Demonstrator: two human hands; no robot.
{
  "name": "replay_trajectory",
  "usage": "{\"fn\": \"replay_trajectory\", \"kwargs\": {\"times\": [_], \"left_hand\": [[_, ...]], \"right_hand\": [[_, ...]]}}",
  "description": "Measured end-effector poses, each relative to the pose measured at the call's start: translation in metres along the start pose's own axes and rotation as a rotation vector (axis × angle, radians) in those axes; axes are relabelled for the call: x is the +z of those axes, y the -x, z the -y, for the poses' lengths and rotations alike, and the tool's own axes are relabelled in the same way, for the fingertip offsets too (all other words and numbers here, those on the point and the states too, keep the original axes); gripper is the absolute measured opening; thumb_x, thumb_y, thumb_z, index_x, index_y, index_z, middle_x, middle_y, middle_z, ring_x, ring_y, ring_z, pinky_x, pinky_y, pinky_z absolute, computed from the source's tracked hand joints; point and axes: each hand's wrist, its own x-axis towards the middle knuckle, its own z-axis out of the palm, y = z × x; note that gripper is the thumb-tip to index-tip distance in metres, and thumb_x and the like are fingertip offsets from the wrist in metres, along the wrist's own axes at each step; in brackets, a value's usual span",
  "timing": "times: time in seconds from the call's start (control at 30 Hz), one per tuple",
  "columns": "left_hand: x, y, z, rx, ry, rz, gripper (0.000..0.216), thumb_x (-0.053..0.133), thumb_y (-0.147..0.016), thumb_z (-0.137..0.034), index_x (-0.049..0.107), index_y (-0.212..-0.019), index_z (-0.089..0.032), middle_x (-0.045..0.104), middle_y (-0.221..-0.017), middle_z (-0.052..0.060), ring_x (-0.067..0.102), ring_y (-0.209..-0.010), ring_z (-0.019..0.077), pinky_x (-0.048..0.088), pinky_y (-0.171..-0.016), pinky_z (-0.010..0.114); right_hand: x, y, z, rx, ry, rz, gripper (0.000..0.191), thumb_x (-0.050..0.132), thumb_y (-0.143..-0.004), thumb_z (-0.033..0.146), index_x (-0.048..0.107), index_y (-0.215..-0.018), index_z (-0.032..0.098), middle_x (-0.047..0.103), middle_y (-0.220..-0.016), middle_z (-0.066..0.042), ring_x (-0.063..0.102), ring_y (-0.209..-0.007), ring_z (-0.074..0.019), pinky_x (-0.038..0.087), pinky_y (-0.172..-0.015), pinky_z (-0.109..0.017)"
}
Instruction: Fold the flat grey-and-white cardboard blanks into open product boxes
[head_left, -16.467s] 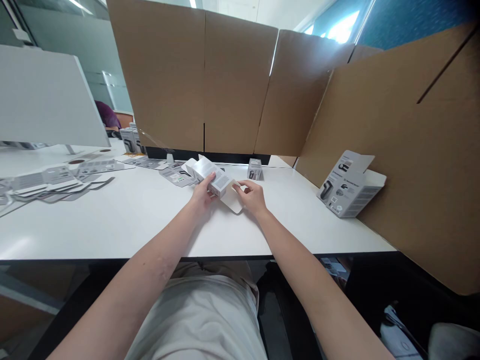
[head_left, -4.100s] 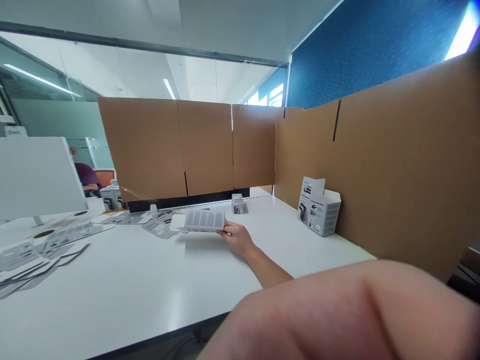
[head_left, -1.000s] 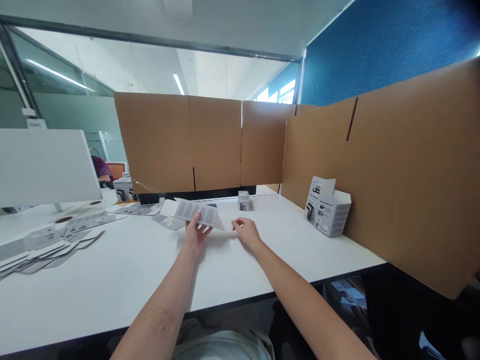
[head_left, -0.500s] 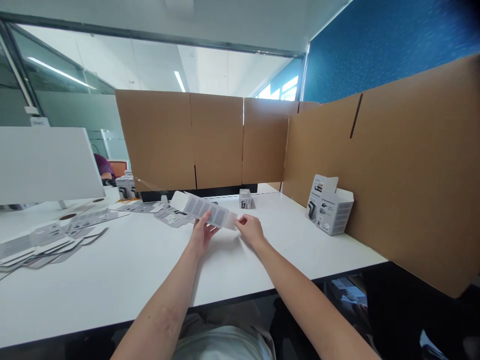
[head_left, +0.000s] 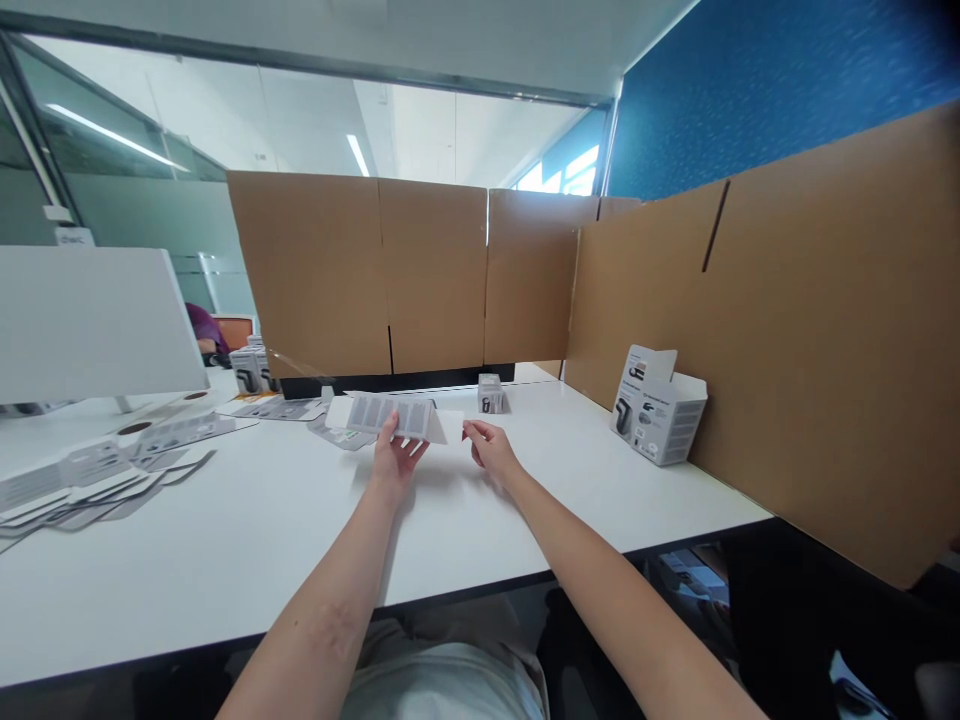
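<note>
In my left hand [head_left: 392,455] is a partly folded printed carton [head_left: 364,416], white and grey, held above the table with the thumb on its near face and the fingers beneath. A plain white flap [head_left: 448,427] sticks out at the carton's right end. My right hand [head_left: 491,450] is beside that flap, its fingers bent in a pinch; whether they touch the flap's edge or grip anything small, I cannot make out. Behind the held carton, flat printed carton blanks [head_left: 341,437] lie on the table.
A larger open-topped box [head_left: 660,410] stands at the right by the cardboard partition [head_left: 810,330]. One small closed box [head_left: 490,394] is at the back. Stacked flat blanks [head_left: 97,480] lie at the left, with more small boxes [head_left: 251,368] behind them and a white panel [head_left: 90,320].
The held carton has turned more level and moved slightly left, and its panels look more folded. My right hand, earlier pinching its end flap, is now at or just off the flap's edge.
</note>
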Motion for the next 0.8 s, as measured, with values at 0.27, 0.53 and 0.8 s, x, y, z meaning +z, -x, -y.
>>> {"fn": "replay_trajectory", "kwargs": {"times": [0.27, 0.53, 0.8], "left_hand": [[0.0006, -0.0025, 0.0, 0.01, 0.039, -0.049, 0.033, 0.09, -0.102, -0.042, 0.076, -0.128, -0.029, 0.073, -0.099, 0.001, 0.082, -0.097, 0.0227, 0.071, -0.107, 0.046], [-0.0021, -0.0047, 0.001, 0.003, 0.047, -0.03, 0.038, 0.091, -0.1, -0.044, 0.074, -0.131, -0.029, 0.076, -0.103, 0.002, 0.082, -0.097, 0.0231, 0.071, -0.105, 0.046], [-0.0015, 0.0001, 0.0, -0.061, -0.039, 0.103, 0.043, 0.092, -0.098, -0.046, 0.077, -0.133, -0.028, 0.082, -0.129, 0.009, 0.082, -0.106, 0.0269, 0.068, -0.102, 0.045]], "right_hand": [[0.0012, 0.0013, -0.0065, 0.044, 0.041, 0.093, 0.087, 0.056, -0.088, 0.111, 0.067, -0.079, 0.025, 0.045, -0.047, 0.004, 0.032, -0.046, -0.0134, 0.029, -0.052, -0.031], [0.0016, -0.0016, -0.0087, 0.045, -0.016, 0.088, 0.084, 0.061, -0.085, 0.111, 0.059, -0.079, 0.028, 0.049, -0.05, 0.004, 0.032, -0.046, -0.0131, 0.025, -0.051, -0.031], [-0.0006, 0.0027, -0.0047, 0.044, -0.007, 0.1, 0.08, 0.072, -0.084, 0.103, 0.055, -0.068, 0.027, 0.047, -0.052, 0.003, 0.033, -0.05, -0.0127, 0.027, -0.054, -0.031]]}}
